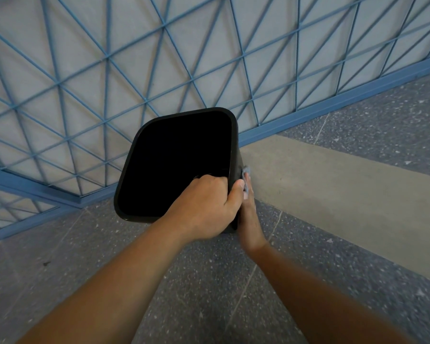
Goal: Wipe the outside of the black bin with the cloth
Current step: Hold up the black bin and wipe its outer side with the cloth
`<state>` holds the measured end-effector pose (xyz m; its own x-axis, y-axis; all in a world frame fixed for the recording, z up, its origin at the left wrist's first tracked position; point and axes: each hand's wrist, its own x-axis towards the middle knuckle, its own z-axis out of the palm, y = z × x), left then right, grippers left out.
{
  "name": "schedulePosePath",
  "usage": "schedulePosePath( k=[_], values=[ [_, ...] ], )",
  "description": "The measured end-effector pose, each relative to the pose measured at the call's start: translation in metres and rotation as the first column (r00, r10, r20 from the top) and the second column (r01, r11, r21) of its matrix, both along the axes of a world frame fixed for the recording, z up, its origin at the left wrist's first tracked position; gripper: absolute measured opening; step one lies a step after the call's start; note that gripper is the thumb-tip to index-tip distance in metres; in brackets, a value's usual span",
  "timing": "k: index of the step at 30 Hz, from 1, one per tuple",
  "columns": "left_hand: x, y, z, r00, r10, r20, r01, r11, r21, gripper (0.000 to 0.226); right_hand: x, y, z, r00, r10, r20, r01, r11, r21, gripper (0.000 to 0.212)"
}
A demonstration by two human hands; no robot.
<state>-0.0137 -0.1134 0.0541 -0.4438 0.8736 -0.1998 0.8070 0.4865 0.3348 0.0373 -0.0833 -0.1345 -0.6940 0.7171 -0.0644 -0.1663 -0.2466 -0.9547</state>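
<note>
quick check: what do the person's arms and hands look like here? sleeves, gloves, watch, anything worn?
Both forearms are bare up to the bottom frame edge: no sleeves in view. The left hand and right hand have no gloves. No watch, bracelet or ring shows on the visible parts, and there are no markings.

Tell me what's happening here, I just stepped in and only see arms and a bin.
A person is cleaning a black bin held over a speckled floor by a blue lattice wall. The left hand clamps the near rim, fingers inside, thumb outside. The right hand lies flat against the bin's outer right side, pressing a grey cloth there; only a bit of cloth shows past the fingers.
</note>
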Motion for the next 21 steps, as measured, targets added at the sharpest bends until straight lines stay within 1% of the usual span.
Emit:
schedulePosePath(
  k=[3, 4, 5, 7, 8, 9, 10, 11, 13, 14, 15, 16, 19, 20, 21],
  values=[
    [0.001, 0.000, 0.000, 1.000, 0.009, -0.022, -0.009, 1.000, -0.003, 0.052, -0.014, 0.022, -0.008, 0.996, 0.015, 0.086, -0.008, 0.997, -0.073, 0.107],
    [0.001, 0.000, 0.000, 1.000, 0.010, -0.020, -0.011, 1.000, -0.004, 0.051, -0.016, 0.025, -0.005, 0.995, 0.017, 0.095, -0.008, 0.995, -0.099, 0.112],
    [0.001, 0.000, 0.000, 1.000, 0.012, -0.013, -0.012, 1.000, -0.003, 0.051, -0.016, 0.022, 0.001, 0.997, 0.019, 0.080, -0.011, 0.994, -0.106, 0.107],
    [0.000, 0.000, 0.000, 1.000, 0.013, 0.000, -0.013, 1.000, 0.000, 0.052, -0.007, 0.004, 0.010, 0.999, 0.017, 0.032, -0.015, 0.998, -0.065, 0.076],
    [-0.001, 0.000, 0.000, 1.000, 0.013, 0.002, -0.013, 1.000, -0.001, 0.051, -0.001, -0.005, 0.009, 1.000, 0.010, 0.003, -0.010, 0.998, -0.057, 0.066],
    [-0.001, 0.000, -0.001, 1.000, 0.012, 0.002, -0.012, 1.000, -0.003, 0.051, 0.004, -0.012, 0.006, 1.000, 0.008, -0.018, -0.009, 0.998, -0.063, 0.062],
    [-0.001, 0.000, -0.001, 1.000, 0.012, -0.001, -0.012, 1.000, -0.007, 0.051, 0.005, -0.011, 0.002, 1.000, 0.001, -0.022, -0.003, 0.997, -0.074, 0.063],
    [-0.001, 0.000, 0.000, 1.000, 0.012, -0.011, -0.012, 1.000, -0.010, 0.051, 0.004, -0.005, 0.003, 1.000, -0.003, 0.004, 0.003, 0.995, -0.098, 0.072],
    [0.001, 0.000, 0.000, 0.999, 0.015, -0.031, -0.015, 1.000, -0.006, 0.051, -0.006, 0.016, -0.002, 0.995, 0.015, 0.098, 0.002, 0.985, -0.172, 0.102],
    [0.000, 0.000, 0.000, 0.999, 0.017, -0.028, -0.017, 1.000, -0.004, 0.051, -0.010, 0.025, 0.000, 0.989, 0.030, 0.146, -0.003, 0.983, -0.184, 0.113],
    [0.000, 0.000, 0.000, 1.000, 0.019, -0.017, -0.019, 1.000, -0.004, 0.052, -0.011, 0.027, 0.005, 0.986, 0.035, 0.164, -0.006, 0.984, -0.179, 0.114],
    [-0.001, 0.000, 0.000, 1.000, 0.019, -0.004, -0.019, 1.000, -0.003, 0.052, -0.010, 0.023, 0.011, 0.988, 0.021, 0.152, 0.004, 0.987, -0.162, 0.110],
    [-0.002, 0.000, 0.000, 1.000, 0.015, 0.011, -0.014, 1.000, -0.003, 0.051, 0.001, -0.005, 0.015, 0.999, -0.021, 0.028, 0.024, 0.997, -0.077, 0.089],
    [-0.002, 0.001, 0.000, 1.000, 0.012, 0.005, -0.012, 1.000, -0.005, 0.051, 0.004, -0.009, 0.009, 0.999, -0.030, 0.025, 0.032, 0.997, -0.075, 0.089],
    [-0.002, 0.001, 0.000, 1.000, 0.011, -0.007, -0.011, 1.000, -0.008, 0.051, 0.002, -0.009, 0.001, 0.999, -0.020, 0.044, 0.024, 0.995, -0.101, 0.095]
  ],
)
